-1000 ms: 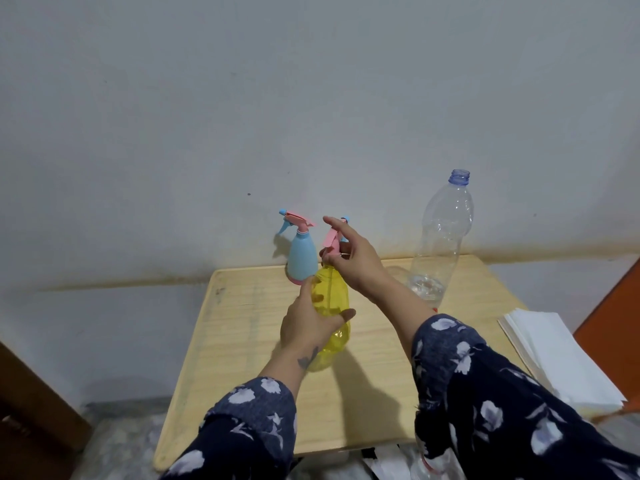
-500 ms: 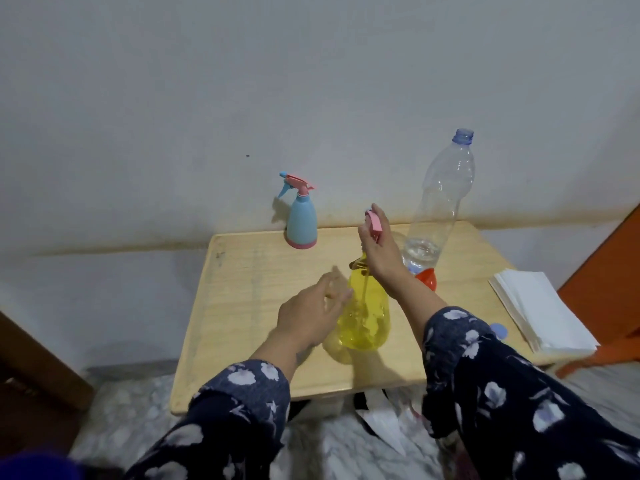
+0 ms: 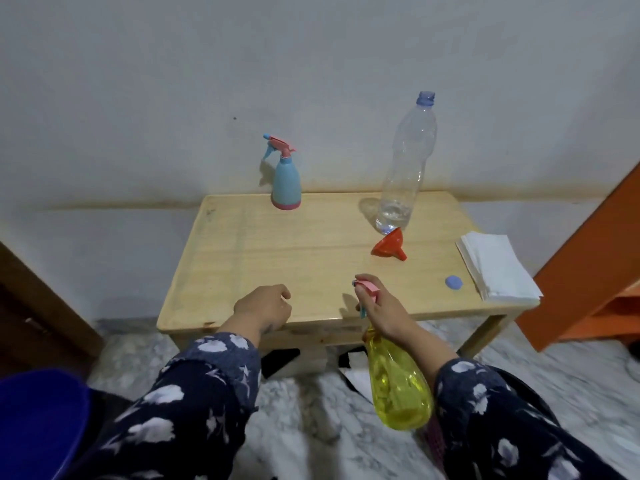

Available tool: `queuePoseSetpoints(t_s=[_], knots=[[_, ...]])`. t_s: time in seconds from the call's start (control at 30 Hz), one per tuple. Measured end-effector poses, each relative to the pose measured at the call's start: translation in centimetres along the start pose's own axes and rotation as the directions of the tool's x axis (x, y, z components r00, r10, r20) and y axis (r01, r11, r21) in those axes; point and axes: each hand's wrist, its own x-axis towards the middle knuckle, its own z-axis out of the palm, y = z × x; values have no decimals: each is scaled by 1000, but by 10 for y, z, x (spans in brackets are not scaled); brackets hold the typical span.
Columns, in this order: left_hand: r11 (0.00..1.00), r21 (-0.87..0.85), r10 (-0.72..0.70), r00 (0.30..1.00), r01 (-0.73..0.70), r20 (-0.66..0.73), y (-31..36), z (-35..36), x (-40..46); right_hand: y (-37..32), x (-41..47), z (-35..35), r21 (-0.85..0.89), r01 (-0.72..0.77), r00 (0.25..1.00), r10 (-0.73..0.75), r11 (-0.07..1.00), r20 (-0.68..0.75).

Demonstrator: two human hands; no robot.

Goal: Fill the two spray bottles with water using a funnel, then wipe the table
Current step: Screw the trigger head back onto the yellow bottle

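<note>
1. Wooden table (image 3: 263, 258), one, set against a pale wall.
2. Spray bottles, two. Blue spray bottle (image 3: 285, 181), upright at the table's far edge, pink trigger head fitted. Yellow spray bottle (image 3: 398, 386), off the table, held in front of the near edge and above the floor, pink head on top, body tilted toward the camera.
3. Right hand (image 3: 382, 311): curled round the yellow bottle's neck just under the head.
4. Left hand (image 3: 265, 306): over the near table edge, fingers loosely curled, holding nothing.
5. Red funnel (image 3: 389, 245), one, lying on its side on the table, touching the base of the clear plastic bottle (image 3: 408, 168).
6. Clear plastic bottle, one, upright, uncapped, a little water in the bottom.
7. Blue cap (image 3: 453, 282), one, on the table near the right edge.
8. White paper napkins (image 3: 495, 268), one stack, at the right edge, overhanging slightly.
</note>
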Motion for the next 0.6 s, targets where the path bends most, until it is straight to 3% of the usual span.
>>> queuePoseSetpoints(t_s=[0.2, 0.47, 0.6], knots=[[1000, -10, -11, 1000, 11, -19, 7, 10, -27, -3, -24, 4, 8, 39, 999, -38, 999, -35], [1000, 4, -27, 998, 28, -53, 1, 10, -47, -24, -39, 18, 100, 104, 990, -112, 990, 81], [1000, 0, -25, 997, 25, -67, -1, 8, -53, -24, -37, 16, 34, 130, 991, -131, 991, 18]])
